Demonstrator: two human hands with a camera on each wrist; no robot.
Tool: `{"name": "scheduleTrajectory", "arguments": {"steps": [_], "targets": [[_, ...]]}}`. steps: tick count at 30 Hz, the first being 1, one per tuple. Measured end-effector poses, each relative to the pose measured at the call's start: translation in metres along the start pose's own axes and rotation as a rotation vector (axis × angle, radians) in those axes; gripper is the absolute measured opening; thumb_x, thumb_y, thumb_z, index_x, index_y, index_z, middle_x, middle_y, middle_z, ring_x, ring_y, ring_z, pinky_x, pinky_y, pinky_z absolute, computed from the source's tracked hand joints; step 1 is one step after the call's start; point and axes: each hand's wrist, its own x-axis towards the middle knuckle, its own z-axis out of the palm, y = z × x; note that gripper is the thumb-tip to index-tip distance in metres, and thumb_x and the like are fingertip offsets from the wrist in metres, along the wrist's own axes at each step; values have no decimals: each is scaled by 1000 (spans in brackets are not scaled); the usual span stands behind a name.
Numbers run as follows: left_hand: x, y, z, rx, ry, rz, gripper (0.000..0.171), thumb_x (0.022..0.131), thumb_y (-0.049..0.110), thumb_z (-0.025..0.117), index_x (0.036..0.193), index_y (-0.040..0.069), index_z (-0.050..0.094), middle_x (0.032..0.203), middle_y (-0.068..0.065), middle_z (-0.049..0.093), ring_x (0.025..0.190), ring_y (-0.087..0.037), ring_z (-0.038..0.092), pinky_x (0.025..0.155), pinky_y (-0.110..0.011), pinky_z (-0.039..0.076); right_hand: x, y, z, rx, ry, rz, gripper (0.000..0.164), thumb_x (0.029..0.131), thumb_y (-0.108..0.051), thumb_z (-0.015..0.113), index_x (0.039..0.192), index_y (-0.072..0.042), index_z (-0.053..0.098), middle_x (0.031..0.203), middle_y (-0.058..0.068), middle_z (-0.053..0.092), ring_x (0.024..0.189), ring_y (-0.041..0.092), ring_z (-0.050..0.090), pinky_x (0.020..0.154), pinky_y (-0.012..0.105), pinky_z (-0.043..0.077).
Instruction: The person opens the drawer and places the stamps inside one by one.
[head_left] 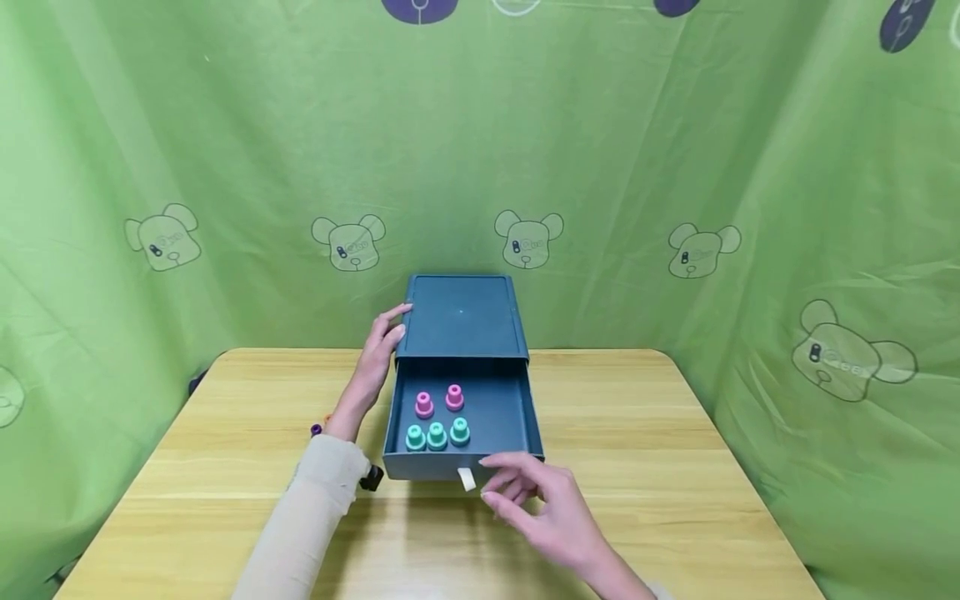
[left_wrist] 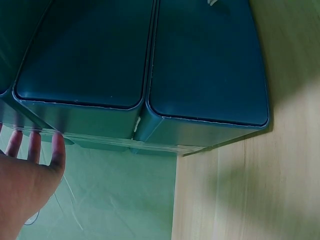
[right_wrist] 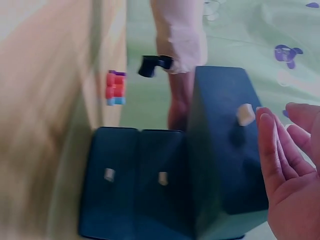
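Observation:
A dark blue drawer cabinet (head_left: pixel 463 321) stands at the middle of the table, its top drawer (head_left: pixel 501 417) pulled out toward me. Inside that drawer, pink stepped pegs (head_left: pixel 454 398) stand behind a row of mint-green pegs (head_left: pixel 437 437). My left hand (head_left: pixel 373 362) rests its fingertips on the cabinet's left side, fingers fairly straight in the left wrist view. Close to the white pull tab (head_left: pixel 467 478) on the drawer front is my right hand (head_left: pixel 553 510), fingers loosely bent and holding nothing. Lower drawers (right_wrist: pixel 115 200), closed, show in the right wrist view.
Small red, purple and blue pieces (right_wrist: pixel 116 89) stand on the table left of the cabinet, mostly hidden behind my left arm in the head view. Green curtain (head_left: pixel 600 150) hangs behind and beside the wooden table (head_left: pixel 637 475). A black device (head_left: pixel 372 477) sits at my left wrist.

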Motion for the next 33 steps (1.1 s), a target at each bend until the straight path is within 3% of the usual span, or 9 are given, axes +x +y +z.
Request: {"name": "scheduleTrajectory", "arguments": {"steps": [3,11,16,24,33], "targets": [[0,0,1,4,4,4,49,108,27,45,155,13,47,163,-16,31,141,-36,38,117,-55,31,-3,5,4,15,-29,51,26,96,-15,74,122,-12,69,89,-3,77,70,5,70,63,27,59],[-1,2,1,17,-3,-2,50,108,28,45,156,14,46,164,-16,30,143,-37,36,118,-57,29,-3,17,15,98,-72,55,26,99,-18,70,124,-13,67,89,3,79,67,4,72,62,30,61],[-1,2,1,24,5,-2,50,107,28,45,156,14,46,164,-15,30,143,-36,36,119,-56,28,-2,18,20,128,-79,125,24,100,-24,70,122,-14,69,93,4,79,71,9,74,65,30,62],[-2,1,1,21,3,-6,50,107,28,45,155,14,46,163,-17,31,144,-37,35,119,-58,27,0,17,26,130,-39,179,19,101,-24,68,117,-14,72,98,4,79,78,15,77,69,30,62],[-1,1,1,24,2,1,50,107,28,45,155,14,47,162,-16,31,143,-37,36,119,-58,27,2,13,29,67,23,184,13,100,-25,69,111,-20,74,95,-3,79,80,9,76,71,27,62]]}}
